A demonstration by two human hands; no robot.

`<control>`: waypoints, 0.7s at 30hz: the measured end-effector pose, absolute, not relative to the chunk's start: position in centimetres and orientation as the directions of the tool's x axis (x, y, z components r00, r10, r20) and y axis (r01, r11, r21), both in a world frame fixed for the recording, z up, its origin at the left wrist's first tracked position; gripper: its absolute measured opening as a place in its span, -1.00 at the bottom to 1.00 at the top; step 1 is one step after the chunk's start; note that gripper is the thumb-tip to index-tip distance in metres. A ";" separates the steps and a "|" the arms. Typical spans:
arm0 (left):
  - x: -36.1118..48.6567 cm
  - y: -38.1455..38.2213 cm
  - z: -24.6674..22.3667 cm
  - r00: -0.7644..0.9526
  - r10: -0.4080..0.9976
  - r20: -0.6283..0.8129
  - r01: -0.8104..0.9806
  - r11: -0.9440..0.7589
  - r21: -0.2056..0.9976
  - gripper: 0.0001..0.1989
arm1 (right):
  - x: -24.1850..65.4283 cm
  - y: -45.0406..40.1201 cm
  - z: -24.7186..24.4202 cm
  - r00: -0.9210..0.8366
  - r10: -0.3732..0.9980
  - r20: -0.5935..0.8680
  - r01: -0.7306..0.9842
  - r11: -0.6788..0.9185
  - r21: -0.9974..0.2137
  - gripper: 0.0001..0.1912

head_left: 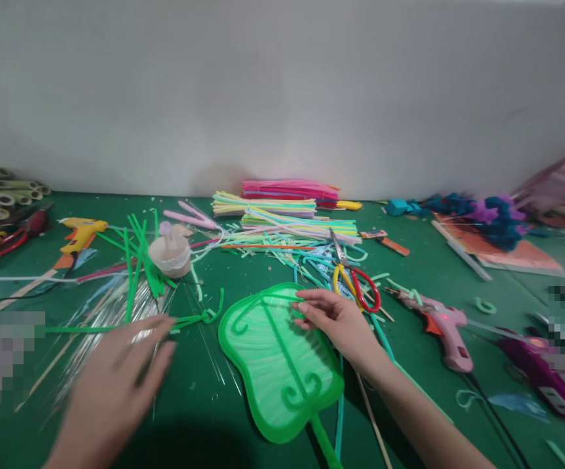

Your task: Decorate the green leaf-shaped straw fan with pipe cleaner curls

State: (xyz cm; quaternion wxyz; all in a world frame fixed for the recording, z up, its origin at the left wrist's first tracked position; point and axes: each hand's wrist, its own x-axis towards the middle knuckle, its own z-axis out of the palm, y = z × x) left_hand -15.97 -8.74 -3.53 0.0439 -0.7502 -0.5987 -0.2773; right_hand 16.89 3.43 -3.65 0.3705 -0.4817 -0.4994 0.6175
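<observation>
A green fan-shaped piece [257, 384] with a fuzzy rim, a straight centre rib and curled scrolls lies on the table, its handle toward me. My right hand [338, 322] is over its upper right edge, thumb and fingertips pinched on a thin green pipe cleaner [257, 301]. That strip runs left across the top of the fan and ends in a curl. My left hand [120, 374], blurred by motion, has its fingers apart. It is low beside loose green pipe cleaners [197, 320] and a bundle of clear thin strips [101, 319].
Bundles of coloured pipe cleaners [287, 208] line the wall behind scissors [348, 273]. A plastic cup [169, 255] and a yellow glue gun [81, 234] are left. Right are a pink glue gun [451, 332] with its cord and a purple one [546, 374].
</observation>
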 end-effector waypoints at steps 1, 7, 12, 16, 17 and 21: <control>-13.4 -7.7 -3.2 0.264 0.860 0.438 0.904 -0.378 0.199 -0.56 | 16.9 3.5 -3.6 -0.256 0.941 -0.220 0.038 -0.218 -0.975 -0.54; -7.1 -2.3 -3.2 0.539 0.772 0.336 0.794 -0.599 0.103 -0.75 | 16.9 3.8 -3.5 -0.208 0.951 -0.227 0.133 -0.202 -0.970 -0.53; -7.7 -1.1 -3.9 0.532 0.801 0.275 0.770 -0.593 0.236 -0.76 | 17.1 3.7 -3.7 -0.224 0.958 -0.179 0.256 -0.119 -0.959 -0.57; -8.9 -1.6 -3.3 0.548 0.825 0.140 0.721 -0.550 0.422 -0.54 | 17.4 3.7 -3.4 -0.281 0.955 -0.097 0.224 -0.033 -0.974 -0.59; -9.2 -1.7 -3.1 0.538 0.834 0.118 0.710 -0.524 0.470 -0.48 | 17.4 3.7 -3.3 -0.283 0.954 -0.101 0.233 -0.033 -0.972 -0.60; -10.1 -1.8 -2.5 0.489 0.869 0.076 0.661 -0.426 0.618 -0.50 | 17.5 3.8 -2.6 -0.231 0.965 -0.120 0.257 -0.059 -0.965 -0.65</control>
